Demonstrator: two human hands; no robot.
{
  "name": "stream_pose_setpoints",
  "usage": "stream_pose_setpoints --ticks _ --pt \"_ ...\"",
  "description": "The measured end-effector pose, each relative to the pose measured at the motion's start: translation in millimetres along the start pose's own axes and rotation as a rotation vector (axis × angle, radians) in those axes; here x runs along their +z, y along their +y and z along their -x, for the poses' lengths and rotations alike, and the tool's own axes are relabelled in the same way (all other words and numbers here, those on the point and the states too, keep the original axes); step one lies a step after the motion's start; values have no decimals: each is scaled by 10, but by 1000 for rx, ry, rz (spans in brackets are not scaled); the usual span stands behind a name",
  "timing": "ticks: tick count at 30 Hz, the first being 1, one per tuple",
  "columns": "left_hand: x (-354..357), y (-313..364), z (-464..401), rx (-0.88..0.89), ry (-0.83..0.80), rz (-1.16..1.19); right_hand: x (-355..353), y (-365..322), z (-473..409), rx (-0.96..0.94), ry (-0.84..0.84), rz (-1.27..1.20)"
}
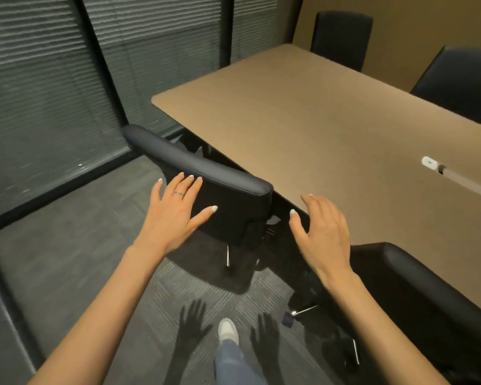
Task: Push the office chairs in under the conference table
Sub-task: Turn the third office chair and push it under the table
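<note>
A black office chair [233,201] stands with its backrest against the near long edge of the tan conference table [331,129], its seat tucked beneath. My left hand [175,215] hovers open over the left part of that backrest, fingers spread; whether it touches is unclear. My right hand [322,232] is open in the air to the right of the backrest, over the table's edge, holding nothing. A second black chair [428,295] sits at the lower right, also against the table's near side.
Two more dark chairs [342,37] [461,81] stand at the table's far side. A small white device [429,163] lies on the tabletop at right. Glass walls with blinds [53,93] run along the left. Grey carpet [67,259] lies underfoot, with my shoe [228,330] on it.
</note>
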State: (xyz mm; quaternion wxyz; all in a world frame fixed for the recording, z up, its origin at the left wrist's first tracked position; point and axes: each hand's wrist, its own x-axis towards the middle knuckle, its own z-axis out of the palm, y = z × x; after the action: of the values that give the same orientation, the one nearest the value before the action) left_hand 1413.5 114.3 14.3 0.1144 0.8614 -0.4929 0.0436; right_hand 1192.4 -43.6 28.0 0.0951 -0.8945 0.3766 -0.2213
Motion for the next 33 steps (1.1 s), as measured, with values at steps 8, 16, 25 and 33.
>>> stream_pose_setpoints --ticks 8,16,25,33 --pt "-45 -609 -289 -76 4 -36 491 -472 -580 -109 -45 -11" --pt "-14 -1216 -851 -46 -60 -51 968 -890 -1236 -164 -20 -10" --pt "179 -1750 -1254 45 -100 -33 1459 -1229 -1505 -138 -96 26" --pt "389 -2101 -1556 196 -228 -20 1674 -1283 -1503 15 -98 100"
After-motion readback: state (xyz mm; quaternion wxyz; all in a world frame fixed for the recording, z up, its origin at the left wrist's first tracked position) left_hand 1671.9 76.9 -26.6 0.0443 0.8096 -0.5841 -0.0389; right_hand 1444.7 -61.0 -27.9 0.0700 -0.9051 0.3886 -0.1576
